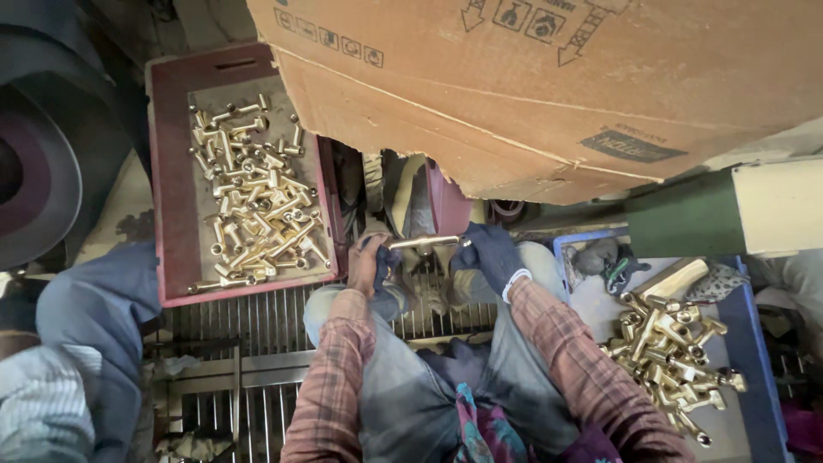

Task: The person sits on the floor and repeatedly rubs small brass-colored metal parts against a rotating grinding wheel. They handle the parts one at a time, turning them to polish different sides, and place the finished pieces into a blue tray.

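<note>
My left hand (369,261) and my right hand (490,250), which wears a dark glove, hold a long brass part (422,243) between them, one hand at each end. The part lies level above my knees. My left hand also has a dark cloth wrapped about its fingers. Both sleeves are red plaid. A red crate (168,171) at the left holds several polished brass fittings (255,206). At the right a blue crate (758,386) holds another heap of brass fittings (673,347).
A large brown cardboard sheet (549,77) hangs over the top of the view. Under my legs runs a metal grate (257,326). Another person's blue-clad leg (94,326) is at the left. Gloves and rags (613,261) lie in the blue crate's far end.
</note>
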